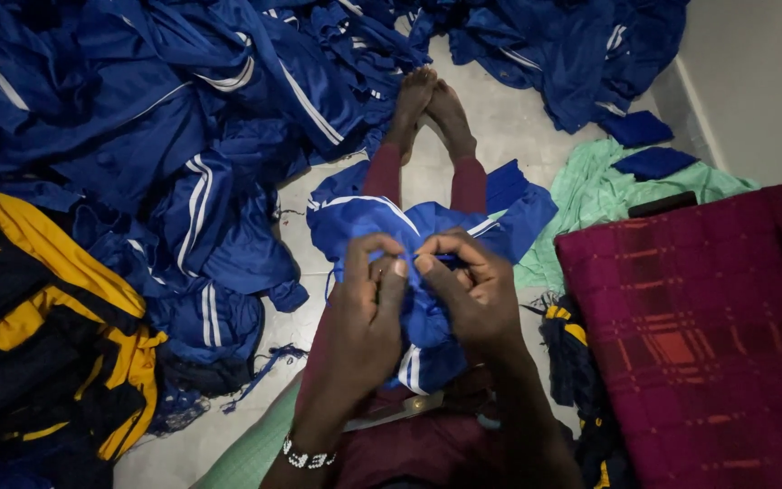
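Two hands were at work in the head view, both mine, closed over one blue garment with white stripes that lay across my lap and shins.

Landmark: that blue garment; all places given from it.

- Left hand: narrow, thumb and fingers pinched on a fold of the cloth at the garment's middle. A beaded bracelet sat at its wrist, nearer me than the garment.
- Right hand: likewise pinched shut on the cloth, fingertips just beside those of the left. Whether it also held a needle or thread, I could not tell.
- My feet: beyond the garment, soles together on the pale floor.
- Heap of blue striped clothing: left of and beyond the garment, spreading wide.
- Yellow and black clothing: far left of the garment, past the blue heap.
- Mint-green cloth: right of the garment, with a small folded blue piece on it.
- Maroon plaid cloth: right of the garment, nearer me than the green.
- Blade-like metal tool: just below the garment, on my lap, untouched.

Step in hand, as I judged it: close fingertip work on one spot of a seam or edge. The next move would call for a steady pinch with the cloth kept taut between both hands.
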